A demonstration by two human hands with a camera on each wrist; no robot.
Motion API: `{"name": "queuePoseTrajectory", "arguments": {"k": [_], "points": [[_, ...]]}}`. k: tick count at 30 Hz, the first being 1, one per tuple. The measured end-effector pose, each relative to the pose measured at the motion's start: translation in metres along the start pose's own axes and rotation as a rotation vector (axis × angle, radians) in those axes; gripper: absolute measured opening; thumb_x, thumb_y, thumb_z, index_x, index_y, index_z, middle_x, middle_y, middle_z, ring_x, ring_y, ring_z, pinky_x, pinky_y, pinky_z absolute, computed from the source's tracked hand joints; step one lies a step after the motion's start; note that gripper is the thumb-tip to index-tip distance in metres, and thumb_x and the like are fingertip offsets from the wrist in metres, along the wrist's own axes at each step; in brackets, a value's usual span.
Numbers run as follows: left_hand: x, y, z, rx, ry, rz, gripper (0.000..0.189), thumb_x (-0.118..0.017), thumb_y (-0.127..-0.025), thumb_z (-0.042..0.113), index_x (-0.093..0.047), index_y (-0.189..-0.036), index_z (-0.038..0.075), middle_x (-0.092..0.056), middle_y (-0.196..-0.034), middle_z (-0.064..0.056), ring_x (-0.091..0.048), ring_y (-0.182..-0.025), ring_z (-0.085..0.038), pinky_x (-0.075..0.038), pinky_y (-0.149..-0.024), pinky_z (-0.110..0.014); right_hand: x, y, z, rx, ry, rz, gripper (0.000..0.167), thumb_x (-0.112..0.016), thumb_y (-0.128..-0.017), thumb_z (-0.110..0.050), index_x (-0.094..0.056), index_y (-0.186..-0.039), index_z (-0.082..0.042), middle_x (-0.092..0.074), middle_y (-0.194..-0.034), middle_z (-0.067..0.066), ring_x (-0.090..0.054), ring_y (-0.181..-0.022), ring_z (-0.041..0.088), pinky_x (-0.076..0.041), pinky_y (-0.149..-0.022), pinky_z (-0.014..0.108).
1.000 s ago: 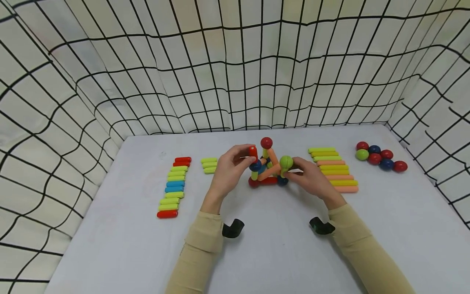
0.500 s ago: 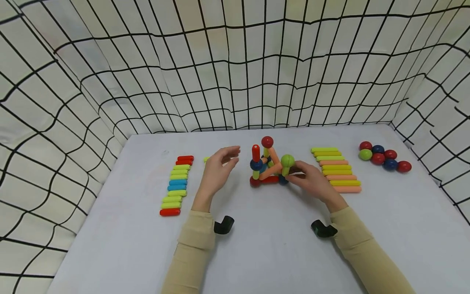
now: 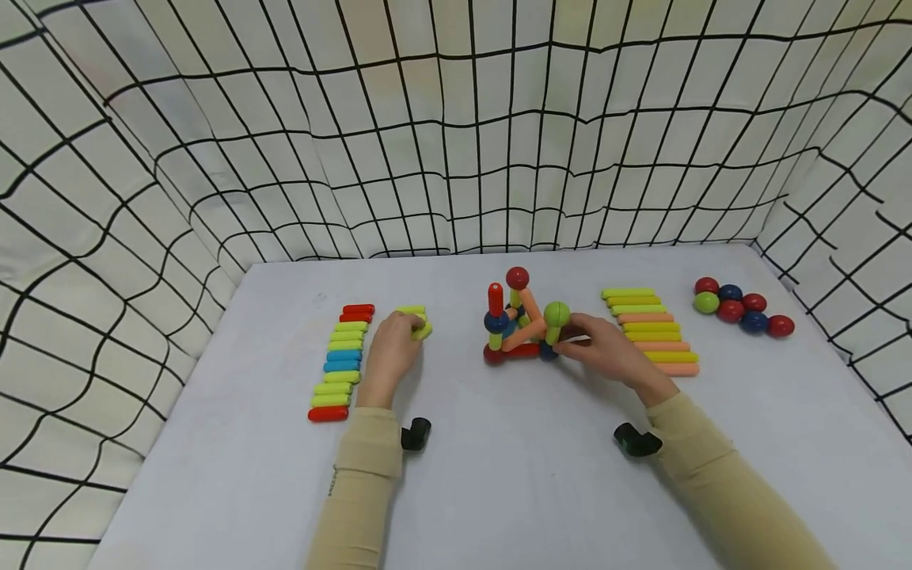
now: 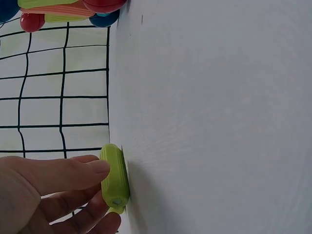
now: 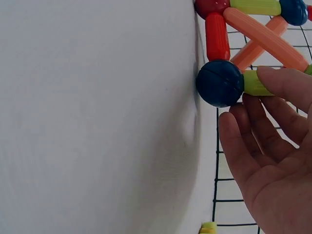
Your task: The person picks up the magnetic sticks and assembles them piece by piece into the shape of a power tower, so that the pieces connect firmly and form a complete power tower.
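Note:
My left hand (image 3: 388,348) is at the small group of short lime green rods, pinching one lime green rod (image 4: 115,178) between thumb and fingers, close to the tabletop. Right of it stands a structure of balls and rods. My right hand (image 3: 606,352) holds its near right corner, with thumb and fingers on an upright lime rod (image 5: 256,84) between a dark blue ball (image 5: 219,83) and a green ball (image 3: 556,313). On the structure's left, a red rod (image 3: 495,299) points up from a blue ball (image 3: 496,321). A red ball (image 3: 517,278) tops its back corner.
A column of short red, lime and blue rods (image 3: 342,356) lies at the left. Longer yellow and orange rods (image 3: 651,326) lie to the right, with several loose balls (image 3: 730,310) beyond them. Black netting (image 3: 456,142) over white walls surrounds the table.
My left hand has let go of the upright red rod and moved left and down to the lime rods, taking hold of one. The right hand keeps its place at the structure.

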State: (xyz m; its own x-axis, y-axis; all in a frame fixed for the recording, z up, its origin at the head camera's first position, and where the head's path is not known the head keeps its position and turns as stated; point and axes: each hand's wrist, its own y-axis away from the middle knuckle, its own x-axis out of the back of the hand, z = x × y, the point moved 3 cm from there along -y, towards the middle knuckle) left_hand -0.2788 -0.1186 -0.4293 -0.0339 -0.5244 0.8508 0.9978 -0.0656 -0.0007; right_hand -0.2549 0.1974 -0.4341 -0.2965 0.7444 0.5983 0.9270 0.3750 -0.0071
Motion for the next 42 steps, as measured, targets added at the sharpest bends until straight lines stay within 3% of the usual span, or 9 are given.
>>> {"name": "queuePoseTrajectory", "arguments": {"k": [5,8,12,15,19,26,36,42], "points": [[-0.003,-0.005,0.006,-0.010,-0.004,-0.052,0.024,-0.064,-0.090,-0.001,-0.065,-0.114,-0.005,-0.063,-0.112,-0.019,-0.056,-0.103,-0.033,-0.049,-0.095,-0.042,0.000,-0.003,-0.002,-0.010,0.046,0.003,0.030,-0.067,-0.094,-0.019,-0.062,-0.119,-0.004,-0.066,-0.114,0.010,-0.061,-0.109,0.028,-0.051,-0.094,0.045],[-0.006,-0.009,0.011,-0.038,0.060,-0.098,0.029,-0.062,-0.092,0.000,-0.062,-0.121,-0.003,-0.063,-0.112,-0.018,-0.056,-0.101,-0.030,-0.050,-0.092,-0.040,0.000,-0.005,-0.003,-0.017,0.065,0.010,0.033,-0.067,-0.094,-0.021,-0.062,-0.122,-0.005,-0.066,-0.114,0.008,-0.061,-0.107,0.027,-0.051,-0.094,0.045],[-0.007,-0.016,0.025,-0.100,0.327,-0.151,0.037,-0.062,-0.095,0.009,-0.059,-0.131,0.006,-0.061,-0.121,-0.010,-0.054,-0.112,-0.025,-0.048,-0.097,-0.039,-0.001,-0.006,-0.003,-0.026,0.069,0.015,0.033,-0.067,-0.094,-0.021,-0.062,-0.122,-0.005,-0.066,-0.114,0.008,-0.061,-0.107,0.026,-0.051,-0.094,0.045],[-0.001,-0.021,0.045,-0.161,0.576,-0.155,0.037,-0.063,-0.096,0.013,-0.057,-0.132,0.010,-0.060,-0.125,-0.005,-0.053,-0.120,-0.021,-0.046,-0.100,-0.037,-0.001,-0.006,-0.003,-0.023,0.073,0.015,0.033,-0.067,-0.094,-0.021,-0.062,-0.123,-0.005,-0.066,-0.115,0.008,-0.061,-0.107,0.026,-0.051,-0.094,0.045],[0.005,-0.036,0.072,-0.241,0.762,-0.139,0.037,-0.065,-0.095,0.015,-0.055,-0.131,0.011,-0.060,-0.126,-0.003,-0.053,-0.122,-0.017,-0.046,-0.102,-0.034,-0.001,-0.007,-0.003,-0.022,0.072,0.012,0.033,-0.067,-0.094,-0.021,-0.061,-0.122,-0.005,-0.066,-0.115,0.009,-0.061,-0.107,0.026,-0.051,-0.095,0.045],[-0.001,-0.059,0.097,-0.344,0.762,-0.190,0.039,-0.064,-0.096,0.016,-0.054,-0.134,0.013,-0.060,-0.127,-0.002,-0.055,-0.120,-0.015,-0.046,-0.100,-0.030,-0.001,-0.007,-0.001,-0.021,0.084,0.015,0.033,-0.067,-0.094,-0.021,-0.062,-0.122,-0.005,-0.066,-0.115,0.009,-0.062,-0.108,0.027,-0.051,-0.094,0.045],[-0.001,-0.072,0.109,-0.386,0.732,-0.247,0.040,-0.060,-0.097,0.010,-0.052,-0.137,0.008,-0.058,-0.131,-0.009,-0.054,-0.123,-0.021,-0.043,-0.104,-0.034,-0.001,-0.007,-0.004,-0.008,0.077,0.014,0.032,-0.067,-0.094,-0.020,-0.062,-0.122,-0.005,-0.066,-0.115,0.008,-0.061,-0.108,0.026,-0.051,-0.093,0.044],[-0.001,-0.077,0.114,-0.395,0.708,-0.249,0.038,-0.062,-0.097,0.015,-0.054,-0.134,0.013,-0.060,-0.127,-0.003,-0.056,-0.119,-0.014,-0.045,-0.101,-0.031,0.000,-0.006,-0.003,-0.013,0.076,0.014,0.032,-0.067,-0.094,-0.020,-0.062,-0.122,-0.005,-0.066,-0.115,0.008,-0.062,-0.108,0.026,-0.051,-0.093,0.044]]}}
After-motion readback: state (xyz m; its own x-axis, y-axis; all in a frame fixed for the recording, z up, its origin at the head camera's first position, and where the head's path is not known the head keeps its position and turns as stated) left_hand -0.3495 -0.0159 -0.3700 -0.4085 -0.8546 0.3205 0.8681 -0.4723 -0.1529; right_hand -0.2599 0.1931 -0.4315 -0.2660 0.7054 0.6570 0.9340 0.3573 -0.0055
